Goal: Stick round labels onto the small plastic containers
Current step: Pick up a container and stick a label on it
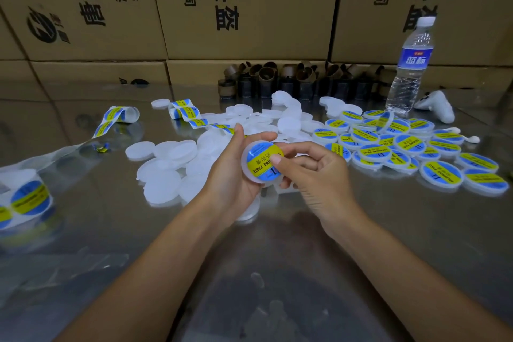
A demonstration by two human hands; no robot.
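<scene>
Pressing label (263, 160), left hand (236, 175) apparently cupping container (249, 172)

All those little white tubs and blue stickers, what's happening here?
A person is labelling small plastic containers by hand. The left hand holds one container while the right hand presses a blue-and-yellow round label onto it with the thumb. Unlabelled containers lie piled in the middle of the shiny table, finished ones sit to the right, and a label strip trails off left.

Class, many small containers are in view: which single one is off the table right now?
The labelled container held between the left hand and right hand; all others lie on the table.
</scene>
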